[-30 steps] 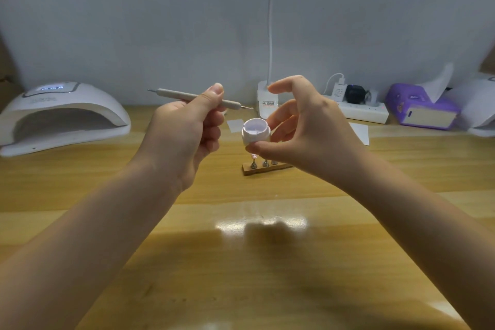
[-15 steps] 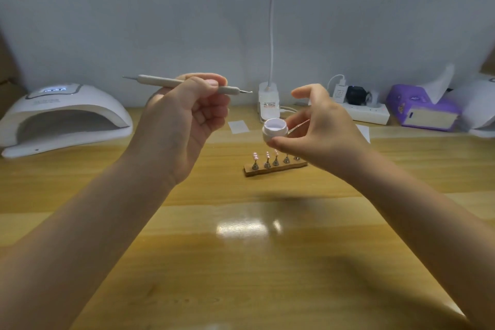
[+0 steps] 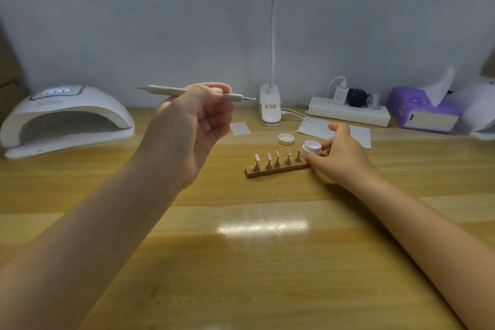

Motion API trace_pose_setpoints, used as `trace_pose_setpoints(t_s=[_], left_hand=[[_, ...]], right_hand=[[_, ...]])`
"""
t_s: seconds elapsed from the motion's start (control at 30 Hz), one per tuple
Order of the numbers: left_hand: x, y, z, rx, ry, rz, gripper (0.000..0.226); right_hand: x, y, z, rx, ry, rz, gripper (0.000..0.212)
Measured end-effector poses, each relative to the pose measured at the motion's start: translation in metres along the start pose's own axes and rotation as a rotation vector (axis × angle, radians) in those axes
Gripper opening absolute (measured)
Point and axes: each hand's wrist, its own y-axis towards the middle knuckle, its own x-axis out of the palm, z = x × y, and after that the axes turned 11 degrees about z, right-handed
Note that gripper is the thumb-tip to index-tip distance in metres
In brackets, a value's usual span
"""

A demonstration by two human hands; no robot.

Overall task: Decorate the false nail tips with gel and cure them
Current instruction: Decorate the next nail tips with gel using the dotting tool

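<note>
My left hand (image 3: 195,128) is raised above the table and pinches a grey dotting pen (image 3: 192,92) that lies level, its fine metal tip pointing right. A wooden strip (image 3: 277,169) carries several small metal stands with pink false nail tips (image 3: 277,154). Just right of the strip, my right hand (image 3: 340,155) holds a small white gel jar (image 3: 312,148) low at the table, its top open. The jar's white lid (image 3: 286,139) lies on the table behind the strip.
A white curing lamp (image 3: 64,118) stands at the back left with its display lit. A desk lamp base (image 3: 270,106), a power strip (image 3: 348,112), paper pieces (image 3: 240,128) and a purple tissue box (image 3: 426,112) line the back of the wooden table (image 3: 241,262).
My right hand has lowered the gel jar from mid-air down to the table, right of the nail strip. My left hand with the pen rose slightly and drifted left.
</note>
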Motion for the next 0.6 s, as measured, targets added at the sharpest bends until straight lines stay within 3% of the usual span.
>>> trace_pose_setpoints(t_s=[0.33,0.5,0.6], left_hand=[[-0.001,-0.001,-0.005,-0.025,0.020,0.017,0.032],[0.000,-0.001,-0.008,-0.034,0.023,0.026,0.027],[0.000,-0.001,-0.009,-0.039,0.029,0.032,0.026]], right_hand=[[-0.004,0.006,0.007,0.068,-0.020,0.071,0.079],[-0.006,0.003,0.007,0.108,-0.115,-0.037,0.080],[-0.007,-0.003,-0.006,-0.007,-0.159,0.074,0.067]])
